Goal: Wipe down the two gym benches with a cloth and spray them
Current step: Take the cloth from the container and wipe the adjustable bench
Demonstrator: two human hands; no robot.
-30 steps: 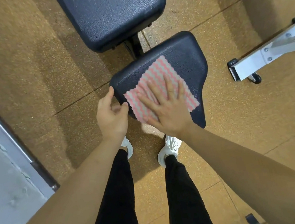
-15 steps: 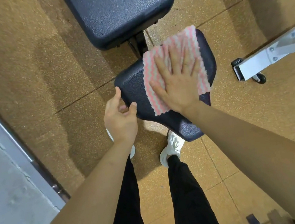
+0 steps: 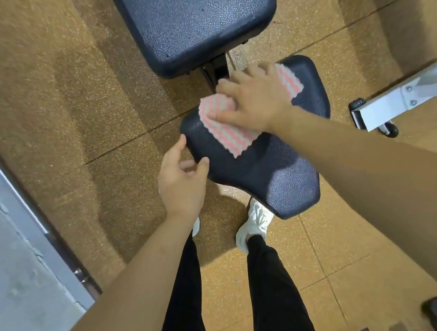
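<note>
Pink-striped cloth [image 3: 223, 131] lies at the seat pad's [image 3: 263, 170] far-left edge, pressed flat under the right hand [image 3: 256, 101]; the left hand's [image 3: 183, 181] grip is loosely wide, its fingertips touching the pad's left edge.

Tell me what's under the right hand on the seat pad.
Under the right hand lies the pink striped cloth, pressed flat on the seat pad. The cloth's middle is covered by the hand.

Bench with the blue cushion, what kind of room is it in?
Most likely a gym. The padded bench seat and the long back pad belong to a workout bench, the floor looks like speckled rubber tiles, and a white metal equipment frame with a small wheel stands nearby.
</note>
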